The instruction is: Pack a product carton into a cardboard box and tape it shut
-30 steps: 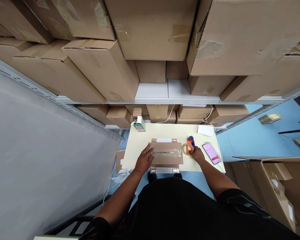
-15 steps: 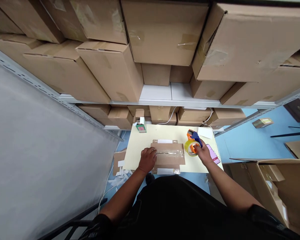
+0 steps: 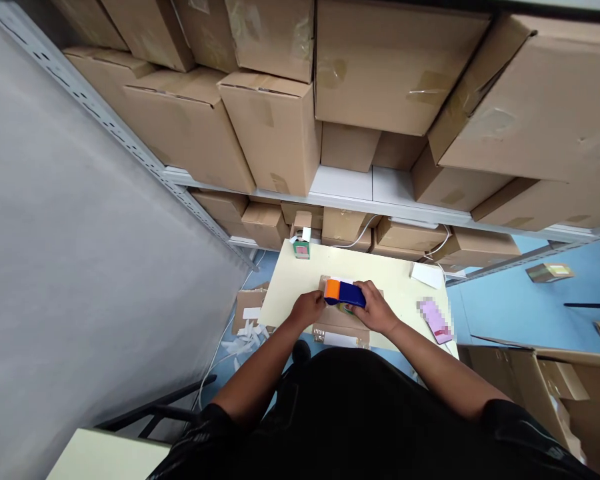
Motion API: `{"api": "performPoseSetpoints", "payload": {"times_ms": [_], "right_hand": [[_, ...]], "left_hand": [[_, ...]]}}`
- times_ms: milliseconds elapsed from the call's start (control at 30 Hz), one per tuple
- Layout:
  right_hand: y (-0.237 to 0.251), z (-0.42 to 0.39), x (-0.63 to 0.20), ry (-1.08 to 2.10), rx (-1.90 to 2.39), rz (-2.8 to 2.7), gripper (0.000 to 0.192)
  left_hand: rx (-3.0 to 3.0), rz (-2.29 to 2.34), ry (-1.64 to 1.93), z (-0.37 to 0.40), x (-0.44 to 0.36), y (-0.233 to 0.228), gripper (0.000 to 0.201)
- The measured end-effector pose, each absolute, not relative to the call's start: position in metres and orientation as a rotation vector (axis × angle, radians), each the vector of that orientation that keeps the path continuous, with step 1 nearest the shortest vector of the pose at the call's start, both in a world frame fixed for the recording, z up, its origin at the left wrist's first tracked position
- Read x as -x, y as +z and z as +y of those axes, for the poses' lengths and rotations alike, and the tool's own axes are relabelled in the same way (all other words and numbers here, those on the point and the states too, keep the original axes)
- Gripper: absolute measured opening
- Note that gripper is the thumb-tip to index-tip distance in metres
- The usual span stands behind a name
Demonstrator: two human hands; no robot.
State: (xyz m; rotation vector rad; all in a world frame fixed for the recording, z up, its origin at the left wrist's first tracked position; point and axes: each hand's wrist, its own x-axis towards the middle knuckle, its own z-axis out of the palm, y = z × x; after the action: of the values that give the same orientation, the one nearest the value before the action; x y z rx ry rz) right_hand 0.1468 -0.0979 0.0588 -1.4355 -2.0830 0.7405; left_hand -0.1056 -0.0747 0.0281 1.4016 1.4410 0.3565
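Note:
My right hand [image 3: 375, 308] grips the tape dispenser [image 3: 351, 295], which has a dark blue handle, an orange front and a roll of clear yellowish tape partly hidden beneath. The dispenser is over a flat brown cardboard box [image 3: 343, 321] on the cream table [image 3: 285, 293]. At the left end of this box, my left hand [image 3: 309, 309] has its fingers curled against the edge, close to the dispenser's orange front. Hands and dispenser cover much of the box top. Under the box lies another piece with clear tape and a white label [image 3: 341, 340].
A small green-and-white carton [image 3: 301, 248] stands open at the table's back left. A white flat item [image 3: 427, 275] and a pink phone [image 3: 435, 321] lie at the right. Shelves of cardboard boxes [image 3: 275, 133] rise ahead. Paper scraps [image 3: 245, 339] litter the floor at left.
My right hand has brought the tape dispenser left, from beside the box to over it. My left hand stays at the box's left end, its fingers now curled at the edge. The view has shifted.

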Motion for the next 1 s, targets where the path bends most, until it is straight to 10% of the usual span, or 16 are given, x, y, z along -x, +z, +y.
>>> {"api": "performPoseSetpoints", "payload": {"times_ms": [133, 467, 1000], "right_hand": [[0.057, -0.102, -0.137, 0.642, 1.413, -2.203, 0.062], [0.061, -0.102, -0.125, 0.528, 1.469, -2.299, 0.062], [0.079, -0.103, -0.122, 0.527, 1.524, -2.399, 0.064]], "left_hand": [[-1.166, 1.263, 0.382, -0.066, 0.121, 0.03, 0.059], [-0.641, 1.038, 0.595, -0.072, 0.131, 0.022, 0.061], [-0.928, 1.307, 0.577, -0.075, 0.124, 0.022, 0.014]]}}
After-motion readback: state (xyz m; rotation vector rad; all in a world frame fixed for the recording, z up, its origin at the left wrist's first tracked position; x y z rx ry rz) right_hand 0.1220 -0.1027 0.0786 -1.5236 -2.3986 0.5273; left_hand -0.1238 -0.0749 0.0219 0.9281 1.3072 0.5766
